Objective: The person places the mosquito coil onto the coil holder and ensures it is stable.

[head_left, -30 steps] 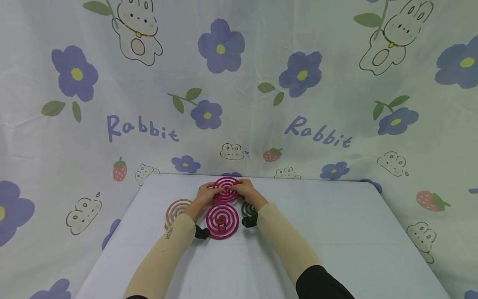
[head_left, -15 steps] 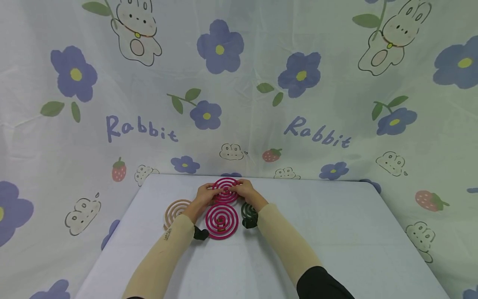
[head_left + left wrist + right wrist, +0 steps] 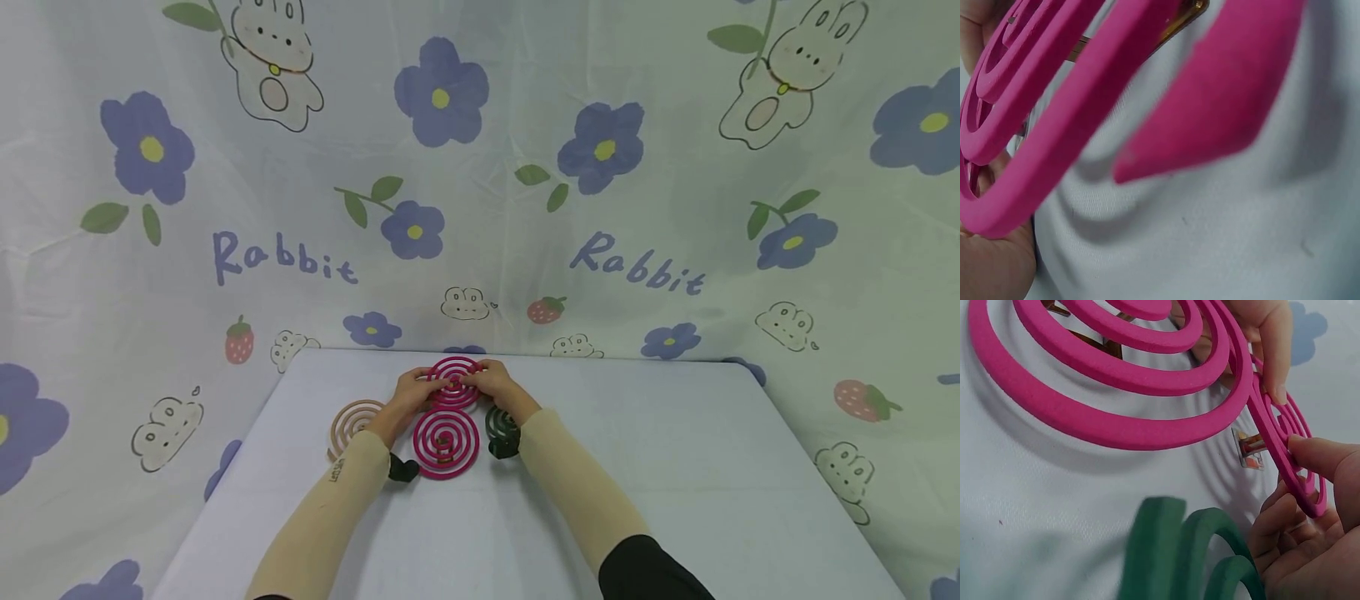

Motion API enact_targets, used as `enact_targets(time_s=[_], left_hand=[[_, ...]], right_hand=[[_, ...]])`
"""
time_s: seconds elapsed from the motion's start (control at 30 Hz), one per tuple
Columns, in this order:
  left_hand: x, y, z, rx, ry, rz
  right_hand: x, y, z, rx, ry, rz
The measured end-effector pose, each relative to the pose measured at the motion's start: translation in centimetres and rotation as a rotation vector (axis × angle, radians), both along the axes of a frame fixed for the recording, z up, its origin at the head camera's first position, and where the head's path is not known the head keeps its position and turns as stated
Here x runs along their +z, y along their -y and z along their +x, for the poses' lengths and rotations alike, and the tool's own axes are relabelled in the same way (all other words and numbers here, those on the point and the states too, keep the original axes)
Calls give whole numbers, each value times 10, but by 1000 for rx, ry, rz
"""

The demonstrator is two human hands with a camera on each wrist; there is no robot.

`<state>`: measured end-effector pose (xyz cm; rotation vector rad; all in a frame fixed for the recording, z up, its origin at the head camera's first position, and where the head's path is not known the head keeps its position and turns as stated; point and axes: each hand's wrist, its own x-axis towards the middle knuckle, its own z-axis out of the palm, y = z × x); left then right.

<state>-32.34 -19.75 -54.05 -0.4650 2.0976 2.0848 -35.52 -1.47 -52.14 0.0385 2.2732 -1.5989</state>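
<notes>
In the head view, both hands meet at the farther pink mosquito coil [image 3: 455, 406]. My left hand [image 3: 407, 397] holds its left edge, and my right hand [image 3: 501, 388] holds its right edge. Both thumbs lie on top, near the coil's centre. The right wrist view shows the right fingers [image 3: 1277, 519] curled under this coil, which is raised and tilted above the cloth. A small metal stand [image 3: 1251, 447] shows beneath it; whether they touch I cannot tell. Just nearer, a second pink mosquito coil [image 3: 446, 439] rests on a brass-coloured stand [image 3: 444, 459].
A tan mosquito coil [image 3: 337, 427] lies left, partly behind the left forearm. To the right, a dark green mosquito coil [image 3: 495, 423] is partly covered by the black wrist camera [image 3: 505, 448]. The white table [image 3: 675, 467] ends at a printed curtain [image 3: 510, 167].
Both hands stay on the farther pink coil with almost no movement. The whole head view shifts very slightly; the other coils keep their places.
</notes>
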Motion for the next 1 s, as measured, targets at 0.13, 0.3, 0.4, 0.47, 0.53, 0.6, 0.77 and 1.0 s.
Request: enact_targets(time_s=[0.13,0.3,0.4,0.47,0.53,0.6,0.77,1.0], left_hand=[[0,0,0,5,-1,0],[-1,0,-2,5,-4,2],[-1,0,-3,8,-1,-4],[0,0,-3,9,3,-6],[0,0,-3,12,5,-3],[1,0,-3,11,2,4],[2,0,-3,3,-6,24],[3,1,-4,-2,-14,34]], right_hand=[[-2,0,-1,0,-9,4],[-1,1,-2,-8,-4,-5],[-1,1,-2,-13,2,-4],[0,2,-2,-11,2,-4],[0,3,-2,-13,0,-3],[-1,3,-2,-14,-2,-3],[-1,4,-2,-20,-1,-5],[0,5,-4,-17,1,-14]])
